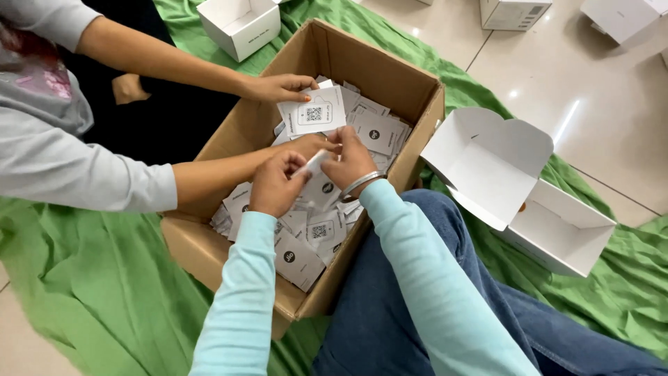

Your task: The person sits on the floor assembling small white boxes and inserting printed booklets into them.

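An open brown cardboard box [390,76] lies on a green cloth, filled with several small white printed cards [379,132]. Over the box, my left hand [277,186] and my right hand [352,159] together pinch a small white card [316,163] between their fingertips. A metal bangle sits on my right wrist. Both my sleeves are light blue. Another person in a grey top reaches in from the left: one hand [278,88] holds a white card with a square code [314,111], the other hand [316,143] sits just behind mine.
An open white carton [515,188] with its lid flipped back lies right of the cardboard box, beside my jeans-clad knee [417,278]. Another open white carton [240,26] stands behind the box. More white cartons [511,12] rest on the tiled floor at top right. The green cloth [90,292] spreads around.
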